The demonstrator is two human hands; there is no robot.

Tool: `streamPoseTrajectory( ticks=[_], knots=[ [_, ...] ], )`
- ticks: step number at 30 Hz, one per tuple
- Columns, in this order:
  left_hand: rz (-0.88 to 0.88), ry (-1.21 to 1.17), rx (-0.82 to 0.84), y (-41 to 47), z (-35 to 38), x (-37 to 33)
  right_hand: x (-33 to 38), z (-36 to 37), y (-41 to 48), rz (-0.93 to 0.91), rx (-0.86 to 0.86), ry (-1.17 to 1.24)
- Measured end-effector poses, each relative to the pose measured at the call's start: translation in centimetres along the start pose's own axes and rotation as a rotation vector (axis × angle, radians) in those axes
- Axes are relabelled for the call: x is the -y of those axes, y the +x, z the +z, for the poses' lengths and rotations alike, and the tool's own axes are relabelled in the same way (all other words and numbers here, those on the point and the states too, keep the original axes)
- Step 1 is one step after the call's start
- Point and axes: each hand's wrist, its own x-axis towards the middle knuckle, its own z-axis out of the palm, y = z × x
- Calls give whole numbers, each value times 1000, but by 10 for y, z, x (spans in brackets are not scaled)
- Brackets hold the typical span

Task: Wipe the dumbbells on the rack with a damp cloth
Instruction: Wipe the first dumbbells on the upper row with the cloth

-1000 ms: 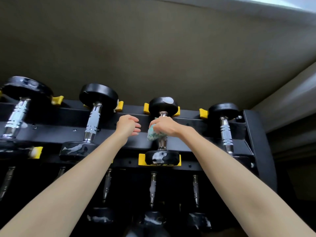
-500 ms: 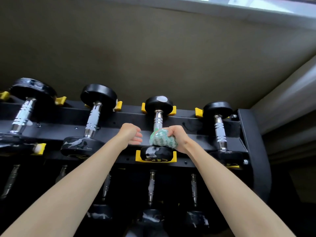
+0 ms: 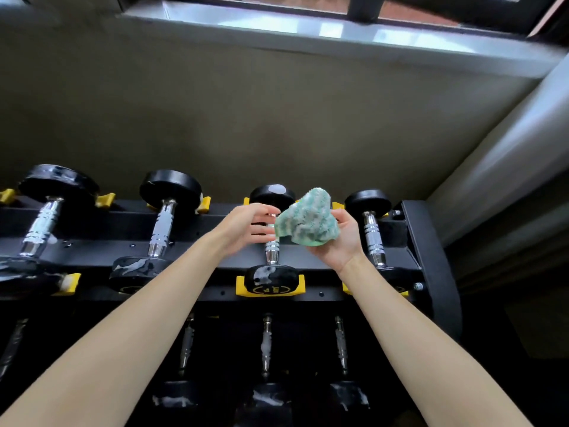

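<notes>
The wiping is paused: this looks like a moment for regathering the cloth (image 3: 308, 221) between strokes. The cloth, green and white and bunched into a loose wad, sits just right of the frame's centre. It is held up in front of the rack (image 3: 431, 257) and is not pressed on any metal. The right hand (image 3: 340, 241) grips it from the right and below, palm turned toward the camera, with its fingers curled into the folds. The left hand (image 3: 240, 231) reaches in from the left with its fingers straight and slightly spread. Their tips are at the cloth's left edge, but whether they actually touch it is hard to say from this angle.

Directly behind both hands, in the top row, lies the third dumbbell (image 3: 272, 277), its near head seated in a yellow cradle (image 3: 241, 286) and streaked with pale marks. To the right of the hands is the fourth dumbbell (image 3: 372, 238). At centre left is the second dumbbell (image 3: 160, 229), and at the far left the first dumbbell (image 3: 40, 232). A lower row of dumbbells (image 3: 266, 346) shows dimly along the bottom of the frame.

As I judge it, the next move calls for the left hand to help fold or turn the wad so that a fresh damp face points outward. The right hand would then close firmly on it and bring it down onto a handle or head. The smeared near heads suggest much is left to wipe.
</notes>
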Motion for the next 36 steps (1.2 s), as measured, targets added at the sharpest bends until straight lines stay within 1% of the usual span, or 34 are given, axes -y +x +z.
streamPoseTrajectory(
  ticks=[2,3,5,7,8,10,12,13,15,17,21,23,24,26,27,29,30,31,33,34,35,36],
  knots=[
    [-32,-43,192,-7,6,-9,4,1,-6,-10,55,33],
    [-46,-10,245,-9,7,-11,5,0,-9,-7,78,50],
    [-37,99,272,-13,9,-14,7,-4,-12,-23,133,94],
    [13,193,223,-15,10,-14,10,-5,-17,-50,164,83],
    [43,196,179,-15,10,-14,12,-6,-19,-56,162,72],
    [84,85,99,-15,11,-14,14,-6,-25,-47,146,-3],
    [132,-20,52,-17,15,-17,14,-3,-30,-39,124,-167],
    [166,-12,21,-18,17,-19,14,-1,-32,-52,103,-266],
    [245,78,-66,-20,23,-21,11,2,-33,-98,26,-455],
    [348,210,-157,-20,30,-23,8,5,-33,-154,-81,-576],
    [696,655,-322,-26,46,-25,-4,3,-26,-195,-265,-721],
    [833,861,-290,-29,54,-21,-9,2,-20,-184,-332,-677],
    [884,986,-250,-30,57,-18,-11,2,-17,-170,-339,-598],
    [958,1199,-152,-30,57,-8,-11,4,-15,-135,-284,-356],
    [965,1254,-102,-28,54,-4,-9,4,-17,-119,-244,-192],
    [939,1289,-21,-24,47,4,-4,0,-21,-118,-152,122],
    [902,1288,26,-22,44,8,-1,-3,-21,-112,-119,193],
    [859,1278,82,-21,42,10,2,-2,-23,-97,-94,201],
    [774,1239,181,-22,38,11,5,3,-22,-83,-87,108],
    [743,1193,180,-23,39,9,6,5,-19,-88,-100,49],
    [728,1110,133,-23,39,6,6,8,-17,-102,-117,-10],
    [706,999,44,-22,40,2,7,9,-14,-117,-134,-59]
  ],
)
